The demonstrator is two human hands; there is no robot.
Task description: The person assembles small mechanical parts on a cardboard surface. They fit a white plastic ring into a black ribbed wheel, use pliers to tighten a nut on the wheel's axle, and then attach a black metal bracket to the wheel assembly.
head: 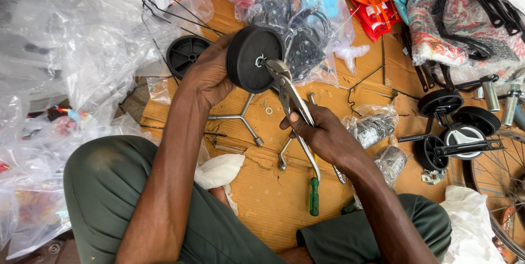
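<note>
My left hand [210, 75] holds a small black plastic wheel [252, 59] up by its rim, its flat face turned toward me. My right hand [322, 133] is closed around the handles of metal pliers [290, 97]. The pliers' jaws bite on the nut at the wheel's hub. Both hands work above a sheet of brown cardboard [273, 193], between my knees in green trousers.
A second black wheel [187, 55] lies behind my left hand. A metal cross wrench [240, 119], a green-handled screwdriver [314, 193] and spanners lie on the cardboard. Clear plastic bags [71, 51] pile up at left. More small wheels [454, 124] and a spoked bicycle wheel [506, 182] sit right.
</note>
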